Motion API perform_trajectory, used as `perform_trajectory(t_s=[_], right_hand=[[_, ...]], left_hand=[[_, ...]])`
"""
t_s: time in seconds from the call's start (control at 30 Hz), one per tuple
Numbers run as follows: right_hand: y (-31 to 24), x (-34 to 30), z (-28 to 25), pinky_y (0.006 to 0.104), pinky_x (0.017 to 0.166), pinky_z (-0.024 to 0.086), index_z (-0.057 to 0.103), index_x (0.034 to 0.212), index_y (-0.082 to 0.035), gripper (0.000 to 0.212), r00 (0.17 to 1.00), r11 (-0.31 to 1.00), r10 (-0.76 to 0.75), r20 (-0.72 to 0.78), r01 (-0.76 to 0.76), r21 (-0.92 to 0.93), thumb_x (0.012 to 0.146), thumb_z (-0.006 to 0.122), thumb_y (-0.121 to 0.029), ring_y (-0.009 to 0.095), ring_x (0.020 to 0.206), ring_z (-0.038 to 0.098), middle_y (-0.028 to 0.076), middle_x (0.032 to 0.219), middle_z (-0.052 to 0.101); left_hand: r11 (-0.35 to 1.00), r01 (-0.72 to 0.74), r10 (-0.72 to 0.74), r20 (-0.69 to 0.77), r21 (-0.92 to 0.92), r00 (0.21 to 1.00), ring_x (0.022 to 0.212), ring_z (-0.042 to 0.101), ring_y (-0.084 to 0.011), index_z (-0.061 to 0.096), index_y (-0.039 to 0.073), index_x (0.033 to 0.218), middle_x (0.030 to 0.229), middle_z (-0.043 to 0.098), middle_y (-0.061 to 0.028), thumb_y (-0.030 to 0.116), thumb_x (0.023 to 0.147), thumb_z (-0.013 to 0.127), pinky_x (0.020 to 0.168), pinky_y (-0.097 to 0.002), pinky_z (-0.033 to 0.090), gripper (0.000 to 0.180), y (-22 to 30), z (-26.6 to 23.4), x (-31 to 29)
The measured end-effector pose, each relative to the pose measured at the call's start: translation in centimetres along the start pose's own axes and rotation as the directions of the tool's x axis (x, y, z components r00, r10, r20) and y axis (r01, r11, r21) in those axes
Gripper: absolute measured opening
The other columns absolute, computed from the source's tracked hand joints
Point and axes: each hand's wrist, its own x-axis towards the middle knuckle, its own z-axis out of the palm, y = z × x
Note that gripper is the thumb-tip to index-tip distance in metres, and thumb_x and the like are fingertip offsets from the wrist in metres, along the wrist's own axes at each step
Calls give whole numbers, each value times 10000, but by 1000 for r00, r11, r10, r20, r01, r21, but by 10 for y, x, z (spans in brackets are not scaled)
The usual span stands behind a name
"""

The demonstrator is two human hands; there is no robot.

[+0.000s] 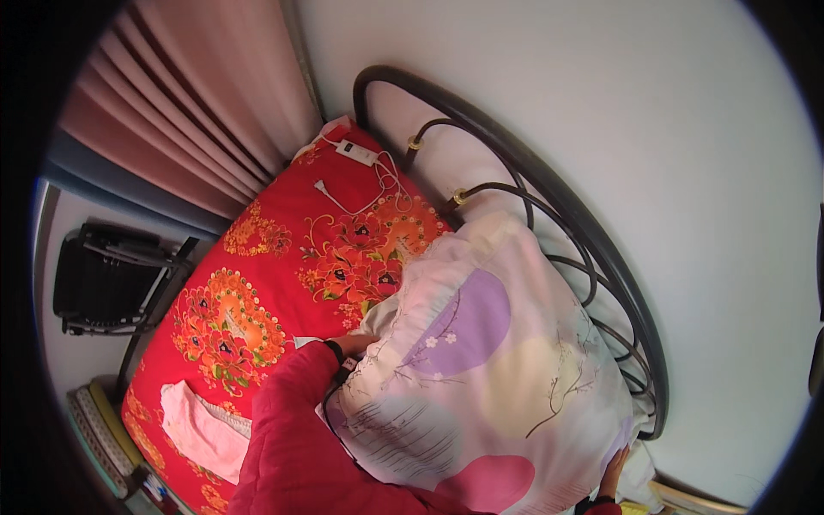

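A large, plump pillow (549,378) in a white cover with purple, pink, cream and grey patches and thin blossom twigs lies in front of me. Its upper left edge is gathered into ruffles. At that left edge my left hand (355,343) is closed on the cloth, its fingertips partly hidden in the folds. My right hand (612,474) grips the lower right side, the fingers pressed along the edge and the thumb out of sight. The pillow rests on a red flowered bedsheet (283,232), close to the headboard.
A dark metal headboard (549,176) curves along the white wall. On the sheet lie a white controller (356,153) with its cord and plug, and a pink cloth (202,429). Left stand pink curtains (189,94), a folded black chair (107,279) and stacked folded fabrics (103,438).
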Motion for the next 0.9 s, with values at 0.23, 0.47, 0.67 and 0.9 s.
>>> perform_trajectory(t_s=[0.23,0.47,0.67,0.9], right_hand=[[70,16,12,338,915,184,232,1157,46,489,998,999,-41,-47,40,-30,818,263,-305,338,1108,215,228,1192,218],[53,21,4,340,902,206,264,1140,51,471,999,1000,-23,-37,24,9,815,303,-289,329,1090,249,226,1167,261],[-24,11,-25,341,819,297,386,1026,60,395,995,989,103,6,-101,-110,805,350,-266,302,965,379,218,1030,393],[-48,13,-45,317,429,344,431,602,25,169,987,993,7,-160,-26,-118,702,451,-110,180,439,411,106,495,450]], left_hand=[[969,221,-231,-75,-113,970,841,495,-224,465,37,1008,959,510,-128,494,760,272,744,-314,364,554,-64,2,-1],[979,135,-110,163,-153,981,787,502,-213,506,16,932,876,533,-145,462,743,327,699,-297,380,517,-17,7,-10],[956,71,-79,15,285,997,764,520,-248,511,68,930,863,536,-154,330,728,391,670,-317,405,351,5,-39,-7],[877,439,-223,-641,198,734,645,538,-277,551,64,757,685,547,-147,256,718,428,562,-361,422,232,-39,-92,-47]])
